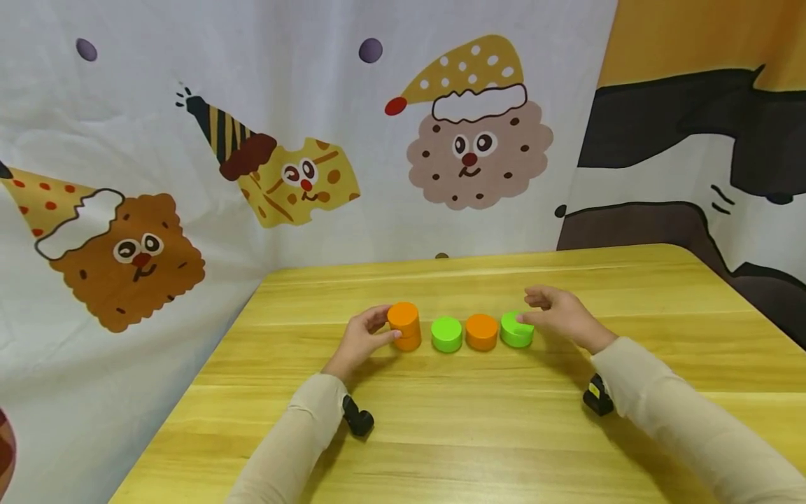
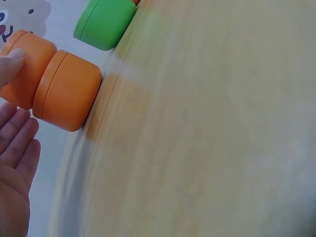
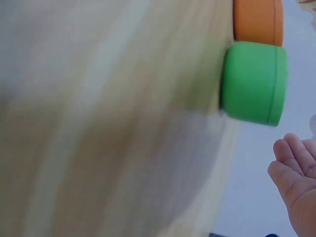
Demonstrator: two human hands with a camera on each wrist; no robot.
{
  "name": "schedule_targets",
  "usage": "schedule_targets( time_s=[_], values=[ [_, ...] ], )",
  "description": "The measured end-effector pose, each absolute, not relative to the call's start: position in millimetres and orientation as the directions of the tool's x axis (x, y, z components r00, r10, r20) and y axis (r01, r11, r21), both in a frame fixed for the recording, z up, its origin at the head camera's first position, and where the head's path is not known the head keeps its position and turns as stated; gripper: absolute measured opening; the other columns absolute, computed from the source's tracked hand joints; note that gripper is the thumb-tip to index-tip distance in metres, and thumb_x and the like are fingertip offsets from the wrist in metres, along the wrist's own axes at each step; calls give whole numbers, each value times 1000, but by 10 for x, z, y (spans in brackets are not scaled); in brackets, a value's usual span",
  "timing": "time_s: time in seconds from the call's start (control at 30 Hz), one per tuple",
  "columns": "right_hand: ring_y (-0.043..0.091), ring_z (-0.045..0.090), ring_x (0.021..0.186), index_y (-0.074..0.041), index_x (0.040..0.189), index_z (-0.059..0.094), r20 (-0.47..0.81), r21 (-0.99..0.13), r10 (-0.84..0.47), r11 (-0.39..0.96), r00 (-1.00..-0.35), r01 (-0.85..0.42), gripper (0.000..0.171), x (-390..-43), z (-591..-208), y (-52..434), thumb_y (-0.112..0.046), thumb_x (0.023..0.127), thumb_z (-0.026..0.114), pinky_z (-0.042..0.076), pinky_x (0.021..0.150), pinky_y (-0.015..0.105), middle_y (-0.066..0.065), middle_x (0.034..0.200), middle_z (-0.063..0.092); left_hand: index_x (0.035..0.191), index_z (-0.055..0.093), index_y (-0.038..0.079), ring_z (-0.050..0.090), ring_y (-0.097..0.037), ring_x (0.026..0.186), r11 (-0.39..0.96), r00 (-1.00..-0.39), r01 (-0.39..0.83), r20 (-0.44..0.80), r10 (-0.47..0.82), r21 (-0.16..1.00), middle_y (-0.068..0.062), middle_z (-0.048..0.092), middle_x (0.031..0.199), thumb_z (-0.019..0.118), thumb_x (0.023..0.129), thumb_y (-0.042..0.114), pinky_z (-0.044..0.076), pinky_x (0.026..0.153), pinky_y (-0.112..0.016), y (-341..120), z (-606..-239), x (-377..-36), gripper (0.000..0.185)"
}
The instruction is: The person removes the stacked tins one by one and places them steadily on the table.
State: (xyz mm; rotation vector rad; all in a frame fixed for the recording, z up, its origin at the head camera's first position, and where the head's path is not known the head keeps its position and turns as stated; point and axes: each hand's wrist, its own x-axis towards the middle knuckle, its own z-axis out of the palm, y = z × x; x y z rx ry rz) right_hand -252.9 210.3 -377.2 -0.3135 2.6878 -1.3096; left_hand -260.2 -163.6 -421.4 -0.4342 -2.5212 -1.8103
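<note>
Two short orange cylinders, each with a seam near its top, stand one on the other at the left end of a row. My left hand holds the upper orange cylinder, its thumb on the side; the lower orange cylinder rests on the table. To their right stand a green cylinder, an orange cylinder and another green cylinder. My right hand is beside that last green one, fingers extended and holding nothing; in the right wrist view its fingertips show a gap from the green cylinder.
The cylinders stand on a wood-grain table, toward its far side. A white curtain printed with cartoon biscuits and cheese hangs behind it. Black wrist devices sit below the left sleeve and the right sleeve.
</note>
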Motion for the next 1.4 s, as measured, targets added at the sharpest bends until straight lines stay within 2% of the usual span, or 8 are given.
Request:
schedule_targets(
  time_s=[0.13, 0.27, 0.5, 0.6, 0.9, 1.13, 1.23, 1.4],
  values=[
    [42, 43, 120, 3, 138, 37, -6, -792, -275, 588, -961, -163, 77, -2581, -3727, 2005, -41, 83, 67, 38, 100, 55, 27, 133, 46, 128, 55, 6, 55, -25, 115, 315, -963, 218, 152, 222, 924, -12, 61, 121, 74, 78, 8, 39, 104, -37, -1635, -4213, -2602, 54],
    [40, 45, 119, 3, 136, 41, 16, -784, -317, 584, -948, -208, 71, -2624, -3721, 1878, -36, 83, 69, 38, 100, 54, 26, 130, 49, 130, 53, 6, 53, -25, 118, 330, -967, 191, 120, 223, 925, -12, 59, 124, 75, 78, 9, 37, 106, -37, -1634, -4209, -2592, 57],
    [37, 49, 117, 2, 133, 45, 35, -758, -373, 594, -927, -268, 67, -2699, -3701, 1585, -32, 81, 72, 38, 101, 52, 24, 127, 53, 131, 49, -2, 49, -33, 122, 317, -957, 191, 104, 270, 929, -20, 55, 127, 72, 80, 6, 34, 107, -46, -1596, -4031, -2449, 57],
    [36, 49, 117, 1, 132, 47, 32, -757, -393, 591, -919, -279, 66, -2725, -3682, 1446, -31, 80, 72, 38, 102, 51, 22, 127, 54, 131, 49, -2, 49, -34, 122, 331, -956, 186, 92, 279, 925, -21, 55, 127, 72, 80, 7, 35, 106, -47, -1587, -3995, -2419, 56],
    [34, 50, 117, -1, 132, 48, 47, -762, -470, 554, -882, -336, 64, -2771, -3589, 1002, -29, 80, 72, 39, 101, 50, 21, 127, 54, 125, 57, 6, 55, -27, 114, 367, -960, 203, 111, 257, 908, -12, 62, 120, 77, 77, 15, 40, 103, -44, -1616, -4256, -2575, 53],
    [29, 52, 117, -2, 132, 49, 35, -708, -524, 588, -851, -391, 67, -2813, -3527, 763, -33, 78, 74, 43, 99, 45, 16, 127, 56, 125, 55, -2, 53, -34, 116, 345, -951, 191, 86, 298, 919, -19, 59, 121, 73, 79, 6, 37, 104, -48, -1584, -4061, -2488, 50],
    [28, 54, 115, -2, 130, 50, 33, -675, -540, 608, -841, -417, 64, -2829, -3502, 708, -30, 78, 74, 44, 98, 44, 15, 125, 57, 125, 55, -1, 52, -32, 118, 344, -952, 186, 81, 296, 920, -18, 59, 123, 74, 78, 7, 37, 105, -47, -1608, -4170, -2576, 51],
    [28, 53, 115, -2, 130, 50, 4, -688, -556, 601, -831, -406, 64, -2832, -3506, 632, -29, 77, 75, 44, 98, 43, 15, 126, 56, 125, 57, 3, 52, -29, 118, 354, -955, 187, 84, 286, 917, -15, 58, 125, 75, 78, 10, 37, 105, -46, -1617, -4271, -2617, 51]
  ],
)
